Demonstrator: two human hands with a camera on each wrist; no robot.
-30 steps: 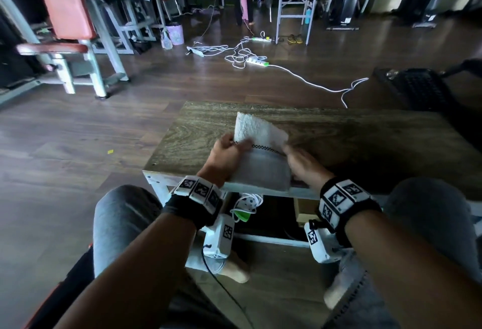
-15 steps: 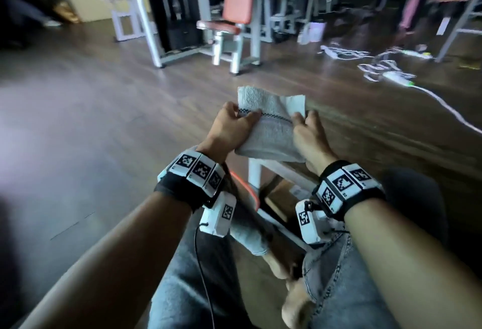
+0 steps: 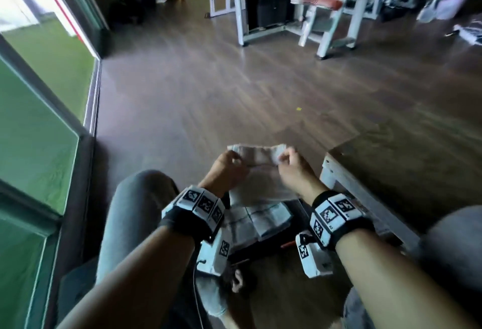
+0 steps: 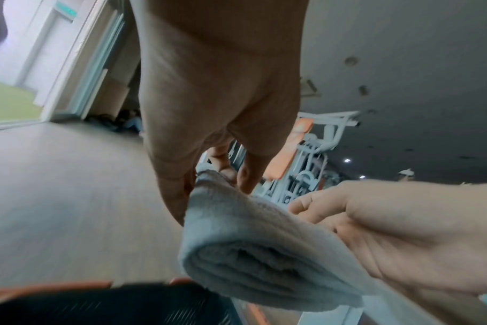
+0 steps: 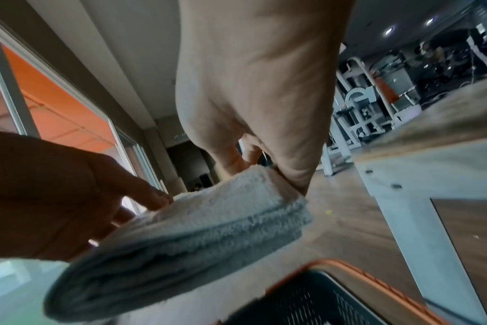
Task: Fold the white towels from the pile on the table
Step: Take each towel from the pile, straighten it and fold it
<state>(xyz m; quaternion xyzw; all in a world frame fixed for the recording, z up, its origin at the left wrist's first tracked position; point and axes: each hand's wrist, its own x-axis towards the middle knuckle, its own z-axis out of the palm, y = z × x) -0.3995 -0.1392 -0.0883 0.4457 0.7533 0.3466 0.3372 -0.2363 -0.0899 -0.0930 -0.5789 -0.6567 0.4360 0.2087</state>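
Both hands hold one folded white towel in the air, low at 6 o'clock in the head view, between the person's knees and off the tabletop, which sits at 3 o'clock. Left hand grip: thumb and fingers pinching the towel's left end. In the left wrist view its fingers are closed on the folded edge. Right hand grip: pinching the right end; right wrist view shows the thumb pressed on the towel's top corner. Towel is several layers thick and sags in the middle. Directly under it, at 6 o'clock, a stack of folded white towels lies in a black basket with an orange rim, on the floor just left of the tabletop's leg. Wood floor. Gym machines at 12 to 1 o'clock, glass door at 9 o'clock. Frames motion-blurred.
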